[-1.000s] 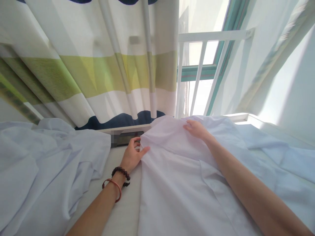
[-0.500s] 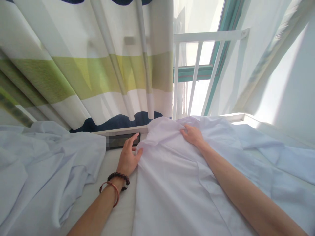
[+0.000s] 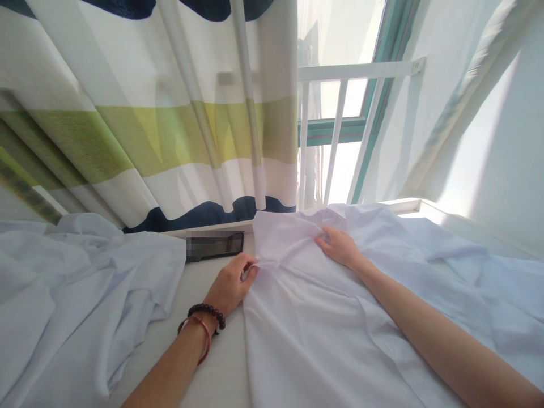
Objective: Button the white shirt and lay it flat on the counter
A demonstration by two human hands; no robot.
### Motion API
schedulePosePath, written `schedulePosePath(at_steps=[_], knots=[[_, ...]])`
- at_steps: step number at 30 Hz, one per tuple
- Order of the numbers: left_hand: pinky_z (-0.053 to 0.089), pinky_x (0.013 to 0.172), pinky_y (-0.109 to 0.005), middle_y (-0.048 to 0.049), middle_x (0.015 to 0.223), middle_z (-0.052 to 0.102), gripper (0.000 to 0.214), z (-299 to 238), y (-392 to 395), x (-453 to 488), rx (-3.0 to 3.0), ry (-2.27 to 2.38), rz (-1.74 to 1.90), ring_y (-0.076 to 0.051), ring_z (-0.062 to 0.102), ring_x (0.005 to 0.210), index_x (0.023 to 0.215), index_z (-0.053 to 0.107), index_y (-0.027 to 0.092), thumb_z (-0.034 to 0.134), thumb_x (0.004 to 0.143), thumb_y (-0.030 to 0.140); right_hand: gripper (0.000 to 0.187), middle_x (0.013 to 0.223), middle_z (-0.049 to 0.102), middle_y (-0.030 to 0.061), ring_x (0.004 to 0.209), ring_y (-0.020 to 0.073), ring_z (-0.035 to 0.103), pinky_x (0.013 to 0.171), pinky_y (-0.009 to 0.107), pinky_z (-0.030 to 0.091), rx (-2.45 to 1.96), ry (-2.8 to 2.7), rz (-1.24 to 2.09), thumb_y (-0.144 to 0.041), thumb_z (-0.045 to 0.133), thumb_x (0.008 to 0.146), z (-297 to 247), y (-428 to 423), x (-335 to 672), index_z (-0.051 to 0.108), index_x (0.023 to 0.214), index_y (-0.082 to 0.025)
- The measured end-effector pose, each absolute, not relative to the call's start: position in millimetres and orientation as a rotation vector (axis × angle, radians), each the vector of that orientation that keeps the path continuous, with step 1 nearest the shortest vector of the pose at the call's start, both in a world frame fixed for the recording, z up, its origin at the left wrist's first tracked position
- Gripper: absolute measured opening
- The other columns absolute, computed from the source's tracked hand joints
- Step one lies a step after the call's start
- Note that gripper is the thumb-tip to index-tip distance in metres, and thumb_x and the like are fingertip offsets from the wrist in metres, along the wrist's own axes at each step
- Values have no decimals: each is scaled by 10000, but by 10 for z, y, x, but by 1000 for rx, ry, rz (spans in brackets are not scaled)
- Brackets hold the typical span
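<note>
A white garment point(image 3: 297, 317) lies spread before me, creased between my two hands; its exact kind is hard to tell. My left hand point(image 3: 232, 280), with a dark bead bracelet and a reddish bangle on the wrist, pinches the garment's left edge between thumb and fingers. Farther right and slightly higher, my right hand point(image 3: 338, 245) grips a gathered fold near the garment's far end. Its fingertips are partly sunk in the cloth. Beyond the left hand lies a black phone point(image 3: 216, 246), flat on the bed.
A crumpled pile of white cloth point(image 3: 85, 300) lies at left. The bed sheet point(image 3: 212, 362) shows between pile and garment. A striped curtain point(image 3: 170, 130) hangs along the far bed edge, beside a white railing point(image 3: 357, 71) and a window point(image 3: 331, 133). A wall point(image 3: 510, 187) stands at right.
My left hand has closed from spread fingers into a pinch on the garment's edge and moved slightly right. The garment's left edge has shifted right. My right hand keeps its grip.
</note>
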State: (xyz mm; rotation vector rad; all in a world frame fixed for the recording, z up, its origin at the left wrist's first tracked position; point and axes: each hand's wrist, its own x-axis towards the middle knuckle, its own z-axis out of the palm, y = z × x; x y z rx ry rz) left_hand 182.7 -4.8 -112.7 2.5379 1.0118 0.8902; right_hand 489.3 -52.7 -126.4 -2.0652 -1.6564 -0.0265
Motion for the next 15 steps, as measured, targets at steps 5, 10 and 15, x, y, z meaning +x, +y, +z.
schedulePosePath(at_steps=[5, 10, 15], knots=[[445, 660, -254, 16, 766, 599, 110, -1108, -103, 1834, 2537, 1017, 707, -160, 580, 697, 783, 532, 213, 571, 819, 309, 188, 907, 691, 70, 866, 242, 621, 696, 291, 399, -2083, -1612, 8, -321, 478, 888, -1279, -628, 4942, 618, 941, -207], [423, 663, -291, 2, 714, 555, 87, -1101, -148, 1822, 2474, 1262, 736, -193, 561, 692, 725, 453, 222, 518, 780, 203, 216, 964, 716, 63, 902, 232, 648, 720, 281, 446, -2099, -1603, 170, -265, 502, 873, -1155, -546, 4989, 667, 995, -198], [455, 752, -395, -107, 870, 661, 169, -1107, -130, 1833, 2336, 1479, 799, -289, 627, 840, 935, 539, 193, 401, 839, 192, 205, 922, 720, 69, 867, 214, 655, 702, 265, 464, -2117, -1622, 280, -267, 515, 876, -793, -426, 4930, 700, 867, -179]])
